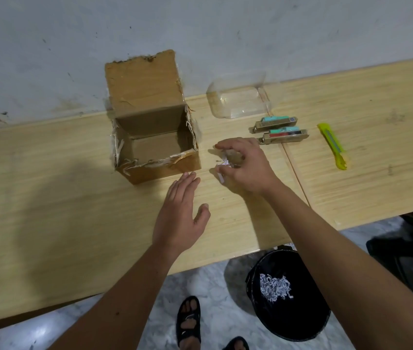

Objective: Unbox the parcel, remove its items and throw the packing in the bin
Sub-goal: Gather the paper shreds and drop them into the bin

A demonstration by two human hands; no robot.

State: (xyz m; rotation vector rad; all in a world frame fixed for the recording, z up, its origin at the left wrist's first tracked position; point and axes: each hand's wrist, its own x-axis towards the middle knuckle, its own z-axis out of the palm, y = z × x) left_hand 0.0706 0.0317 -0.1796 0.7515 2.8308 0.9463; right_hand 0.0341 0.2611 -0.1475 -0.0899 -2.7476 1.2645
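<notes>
An open brown cardboard box (149,137) stands on the wooden table (49,193), its flap up against the wall and its inside bare. Just right of it, my right hand (245,165) is curled down on a small clump of white shredded paper (224,164). My left hand (180,218) lies flat and open on the table in front of the box, holding nothing. Two small boxed items (279,130) and a clear plastic container (238,102) rest behind my right hand. A black bin (288,296) on the floor holds shredded paper.
A yellow utility knife (332,145) lies at the right of the table. A seam (296,173) splits the tabletop. The grey wall runs right behind the box. My sandalled feet (189,322) stand beside the bin, and dark chair parts (407,248) sit at the right.
</notes>
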